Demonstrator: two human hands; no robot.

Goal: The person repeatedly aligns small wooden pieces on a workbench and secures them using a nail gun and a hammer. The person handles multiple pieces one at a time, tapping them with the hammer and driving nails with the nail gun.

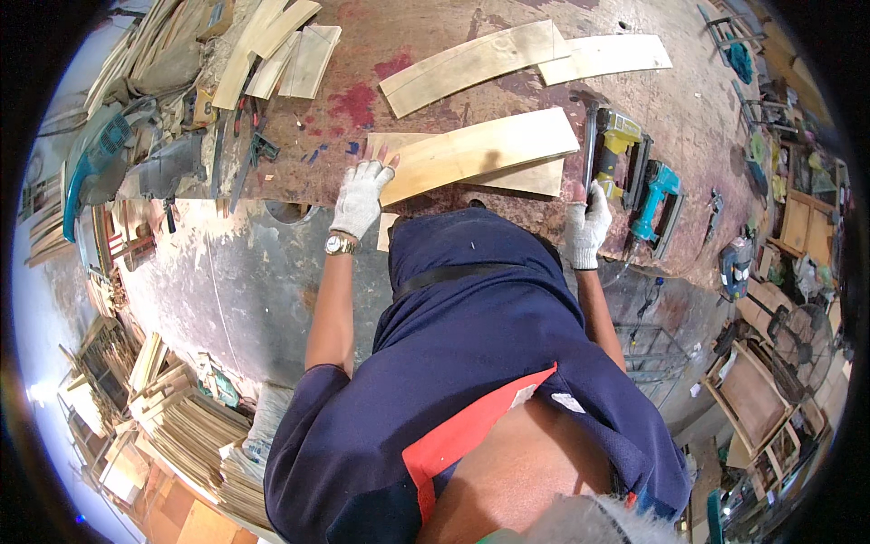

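Note:
My left hand (360, 199), in a white glove with bare fingertips, lies with its fingers stretched out at the left end of a curved pale wooden board (480, 150). That board rests slantwise across another wooden board (535, 178), whose lower right part shows. My right hand (587, 227), gloved the same way, is at the right, beyond the boards' ends. Its fingers appear closed about the lower end of a slim dark bar (591, 145). Directly right of this bar lies a yellow-and-black nail gun (620, 136), followed by a teal one (654, 201).
Two more curved boards (471, 65) (607, 60) lie farther back on the stained worktable (362, 54). Wood strips (263, 45) and hand tools (254, 136) occupy its left. A blue-and-black power tool (737, 267) sits near the right edge. Stacked timber (181, 435) stands at lower left.

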